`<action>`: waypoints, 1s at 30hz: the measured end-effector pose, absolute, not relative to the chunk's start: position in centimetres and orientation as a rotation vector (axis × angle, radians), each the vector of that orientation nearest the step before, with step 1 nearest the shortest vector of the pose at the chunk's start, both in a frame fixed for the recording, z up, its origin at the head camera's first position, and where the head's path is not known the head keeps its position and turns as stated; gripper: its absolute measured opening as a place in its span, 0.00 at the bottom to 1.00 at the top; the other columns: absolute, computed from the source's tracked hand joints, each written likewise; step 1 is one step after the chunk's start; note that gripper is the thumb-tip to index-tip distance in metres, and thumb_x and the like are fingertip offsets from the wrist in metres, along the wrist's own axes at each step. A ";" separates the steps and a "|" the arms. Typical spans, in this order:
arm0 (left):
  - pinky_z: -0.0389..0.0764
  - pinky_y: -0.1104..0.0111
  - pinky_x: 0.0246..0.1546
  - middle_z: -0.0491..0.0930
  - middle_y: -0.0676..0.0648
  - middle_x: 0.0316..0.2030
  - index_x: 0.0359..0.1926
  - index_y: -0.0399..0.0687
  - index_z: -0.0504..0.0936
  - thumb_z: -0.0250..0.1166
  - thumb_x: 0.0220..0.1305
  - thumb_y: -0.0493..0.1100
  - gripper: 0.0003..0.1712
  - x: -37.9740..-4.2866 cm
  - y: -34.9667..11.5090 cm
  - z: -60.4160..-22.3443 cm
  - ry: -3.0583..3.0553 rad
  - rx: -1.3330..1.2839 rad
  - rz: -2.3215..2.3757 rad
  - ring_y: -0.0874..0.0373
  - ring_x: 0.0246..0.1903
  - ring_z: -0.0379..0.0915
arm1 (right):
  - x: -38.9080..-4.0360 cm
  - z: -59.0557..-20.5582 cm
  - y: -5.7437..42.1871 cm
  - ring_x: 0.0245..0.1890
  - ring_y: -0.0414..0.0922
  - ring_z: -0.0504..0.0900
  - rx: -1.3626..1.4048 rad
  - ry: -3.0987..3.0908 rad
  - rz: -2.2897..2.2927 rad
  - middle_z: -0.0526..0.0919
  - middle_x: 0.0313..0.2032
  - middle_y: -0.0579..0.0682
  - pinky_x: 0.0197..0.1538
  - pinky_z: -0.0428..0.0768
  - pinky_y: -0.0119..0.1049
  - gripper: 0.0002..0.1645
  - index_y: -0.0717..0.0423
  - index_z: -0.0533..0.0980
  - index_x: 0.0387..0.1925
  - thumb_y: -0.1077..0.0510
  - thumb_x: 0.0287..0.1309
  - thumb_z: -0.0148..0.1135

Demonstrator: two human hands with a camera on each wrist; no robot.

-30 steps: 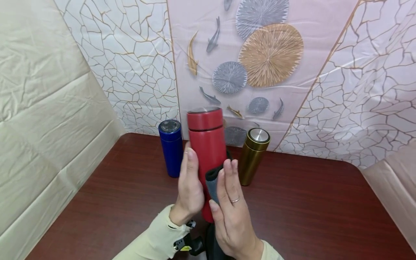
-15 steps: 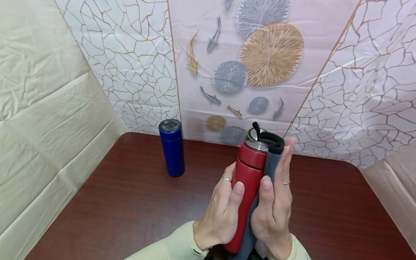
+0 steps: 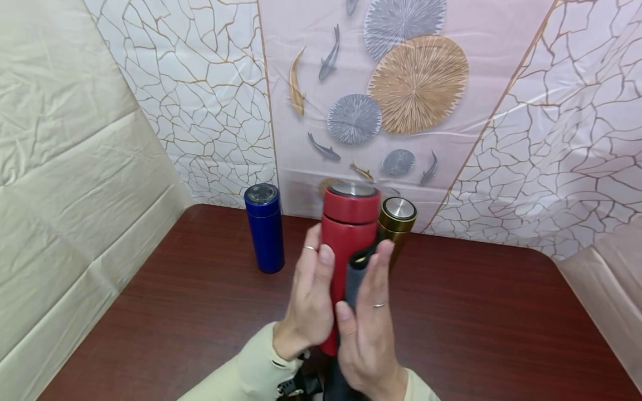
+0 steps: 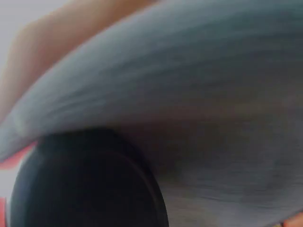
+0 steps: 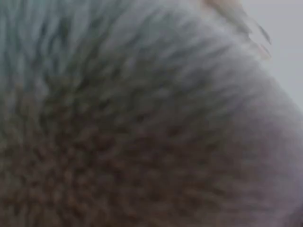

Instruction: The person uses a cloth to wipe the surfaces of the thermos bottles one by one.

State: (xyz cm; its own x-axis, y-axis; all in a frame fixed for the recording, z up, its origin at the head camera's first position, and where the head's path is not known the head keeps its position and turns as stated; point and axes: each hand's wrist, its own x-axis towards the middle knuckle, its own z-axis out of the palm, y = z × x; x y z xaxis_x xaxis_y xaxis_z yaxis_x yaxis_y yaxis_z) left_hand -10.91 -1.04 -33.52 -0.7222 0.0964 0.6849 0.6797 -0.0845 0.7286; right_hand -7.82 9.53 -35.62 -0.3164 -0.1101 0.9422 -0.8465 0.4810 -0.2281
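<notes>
Crackle-patterned backdrop (image 3: 215, 100) behind everything, reddish-brown desk (image 3: 481, 317) in front of it. Going left to right with the red flask (image 3: 348, 242) as the landmark: blue flask (image 3: 264, 236) stands upright on the desk, well apart to the red flask's left. Next comes the left hand (image 3: 308, 295), right up against the red flask's left side, grip around it with the thumb in front and fingers going behind. Red flask itself sits between both hands and looks held up off the desk. My guess: stiff, decent heft, hard to break, but the smooth shell could slide, so I'd hold it around mid-body. Grey cloth (image 3: 354, 283) with black edging is against its right side, soft and floppy I reckon, likely to bunch up unless a palm backs it. Right hand (image 3: 372, 334) does that, fingers straight, grip wrapped round nothing, just pressing cloth toward the red flask. Last, gold flask (image 3: 398, 216), behind and right of the red flask, partly hidden. Wrist views are mostly blurry fabric.
</notes>
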 end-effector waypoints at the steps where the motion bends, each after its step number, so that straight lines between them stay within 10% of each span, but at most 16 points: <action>1: 0.76 0.64 0.57 0.78 0.43 0.55 0.70 0.48 0.64 0.36 0.82 0.45 0.23 -11.0 -1.5 -33.2 -1.767 -0.814 -1.891 0.51 0.55 0.74 | -7.8 -36.1 9.2 0.83 0.54 0.39 0.837 -1.760 0.907 0.40 0.81 0.65 0.83 0.43 0.43 0.38 0.76 0.44 0.76 0.55 0.79 0.42; 16: 0.81 0.63 0.43 0.75 0.51 0.48 0.69 0.46 0.61 0.37 0.81 0.59 0.29 -12.0 -4.7 -31.1 -1.655 -0.683 -2.101 0.55 0.45 0.77 | -7.6 -39.5 7.4 0.83 0.56 0.38 0.948 -1.826 0.822 0.42 0.80 0.69 0.83 0.43 0.44 0.37 0.81 0.48 0.73 0.56 0.79 0.40; 30: 0.74 0.64 0.61 0.78 0.45 0.58 0.73 0.54 0.61 0.37 0.83 0.51 0.24 -10.6 -0.8 -33.6 -1.793 -0.876 -1.933 0.52 0.58 0.73 | -7.5 -35.1 9.8 0.83 0.54 0.42 0.795 -1.745 0.987 0.42 0.81 0.65 0.83 0.45 0.42 0.38 0.76 0.44 0.76 0.57 0.79 0.42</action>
State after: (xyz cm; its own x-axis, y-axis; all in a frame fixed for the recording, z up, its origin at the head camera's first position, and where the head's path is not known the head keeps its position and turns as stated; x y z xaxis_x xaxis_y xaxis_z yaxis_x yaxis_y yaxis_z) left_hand -10.62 -0.76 -33.63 -0.7428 0.1465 0.6533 0.6405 -0.1289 0.7571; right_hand -7.49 9.75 -35.14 -0.3420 -0.0814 0.9362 -0.8445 0.4636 -0.2682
